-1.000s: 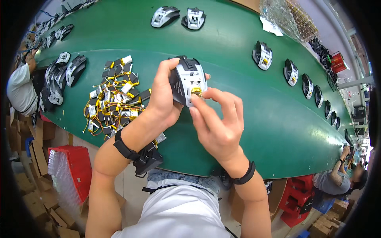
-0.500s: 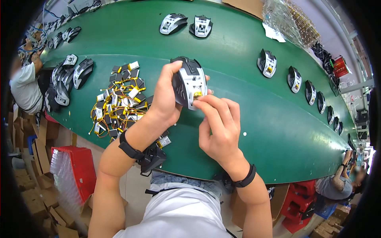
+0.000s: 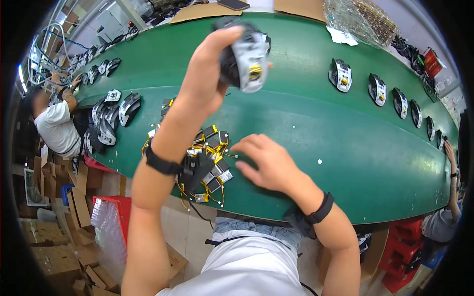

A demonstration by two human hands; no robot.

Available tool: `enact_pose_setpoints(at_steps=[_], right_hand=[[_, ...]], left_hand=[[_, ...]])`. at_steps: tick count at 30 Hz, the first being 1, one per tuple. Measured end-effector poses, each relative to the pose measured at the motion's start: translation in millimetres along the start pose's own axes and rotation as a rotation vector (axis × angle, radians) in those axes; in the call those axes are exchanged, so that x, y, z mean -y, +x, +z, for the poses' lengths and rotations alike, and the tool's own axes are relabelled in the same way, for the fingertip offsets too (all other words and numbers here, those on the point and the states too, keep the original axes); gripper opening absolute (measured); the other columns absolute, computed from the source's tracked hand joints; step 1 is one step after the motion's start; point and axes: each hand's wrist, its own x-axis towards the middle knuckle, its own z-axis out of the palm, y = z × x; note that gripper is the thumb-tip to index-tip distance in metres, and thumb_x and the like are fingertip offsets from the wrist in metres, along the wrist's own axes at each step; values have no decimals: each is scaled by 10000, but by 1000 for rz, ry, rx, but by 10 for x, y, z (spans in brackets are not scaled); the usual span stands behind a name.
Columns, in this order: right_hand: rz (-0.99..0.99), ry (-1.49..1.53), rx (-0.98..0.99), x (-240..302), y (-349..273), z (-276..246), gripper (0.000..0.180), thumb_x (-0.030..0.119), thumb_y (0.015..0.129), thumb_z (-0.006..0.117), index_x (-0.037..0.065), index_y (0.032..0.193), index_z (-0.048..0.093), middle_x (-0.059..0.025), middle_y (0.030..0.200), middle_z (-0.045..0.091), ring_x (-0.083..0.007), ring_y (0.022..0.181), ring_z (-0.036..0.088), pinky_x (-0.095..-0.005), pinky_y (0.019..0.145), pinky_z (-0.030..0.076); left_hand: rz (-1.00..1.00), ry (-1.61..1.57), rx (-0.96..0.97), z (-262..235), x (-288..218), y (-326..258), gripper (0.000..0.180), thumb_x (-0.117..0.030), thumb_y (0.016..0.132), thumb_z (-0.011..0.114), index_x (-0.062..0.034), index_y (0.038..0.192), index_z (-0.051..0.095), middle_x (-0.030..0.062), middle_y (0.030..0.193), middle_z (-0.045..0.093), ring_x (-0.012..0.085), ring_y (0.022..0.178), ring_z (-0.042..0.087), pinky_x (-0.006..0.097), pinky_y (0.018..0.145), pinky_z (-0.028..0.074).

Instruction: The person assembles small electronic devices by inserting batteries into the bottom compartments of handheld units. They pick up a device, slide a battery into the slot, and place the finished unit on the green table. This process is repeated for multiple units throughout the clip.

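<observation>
My left hand is raised over the far part of the table and grips a black and silver computer mouse shell, slightly blurred. A yellow-wrapped part shows in the opening of the shell. Lower down, my right hand hovers with fingers and thumb apart, holding nothing. Its fingertips are beside a heap of small battery packs with thin coloured wires, silver, black and yellow. My left forearm hides part of that heap.
On the green table, several mouse shells run in a row along the right. More shells are stacked at the left, near a seated person. Another person's arm reaches in at the far right. Bubble wrap lies at the back.
My left hand has carried the mouse shell up and away toward the far side. My right hand has left the shell and come down beside the battery heap, its fingers opened. The view has shifted.
</observation>
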Motion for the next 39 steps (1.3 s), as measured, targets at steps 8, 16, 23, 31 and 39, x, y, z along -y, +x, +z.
enact_pose_setpoints(at_steps=[8, 16, 23, 31, 39], right_hand=[[16, -205, -8, -26, 17, 190, 137, 106, 796, 683, 61, 881, 585, -119, 874, 572, -312, 834, 573, -409, 753, 498], [255, 267, -317, -158, 82, 75, 102, 9, 808, 641, -1, 889, 580, -154, 776, 677, -317, 715, 677, -366, 643, 539], [494, 764, -410, -422, 79, 54, 211, 127, 928, 635, -14, 1046, 531, -96, 863, 744, -109, 788, 678, -264, 703, 523], [562, 814, -477, -444, 163, -40, 201, 149, 902, 689, -18, 978, 607, -102, 843, 736, -106, 796, 676, -236, 714, 509], [532, 981, -334, -515, 86, -227, 189, 60, 923, 645, -48, 1070, 596, -151, 1021, 714, -166, 949, 680, -277, 862, 532]], left_hand=[[-302, 653, 38, 208, 841, 1246, 314, -283, 750, 725, -13, 904, 680, 78, 842, 668, 197, 686, 631, 349, 583, 508], [306, 1551, 7, -21, 1402, 1635, 460, -240, 802, 667, 16, 1175, 584, 223, 1097, 628, 361, 995, 613, 430, 899, 487], [133, 1671, -390, 9, 1096, 1817, 663, -473, 777, 700, 25, 1191, 560, 235, 1249, 559, 399, 1177, 532, 480, 968, 452], [-43, 1726, -338, -332, 1198, 1861, 812, -422, 682, 790, 68, 1234, 450, 269, 1253, 556, 416, 1220, 498, 470, 1008, 434], [186, 693, -148, -236, 538, 1283, 707, -340, 690, 859, 6, 1192, 502, 56, 984, 606, 114, 832, 571, 269, 777, 494]])
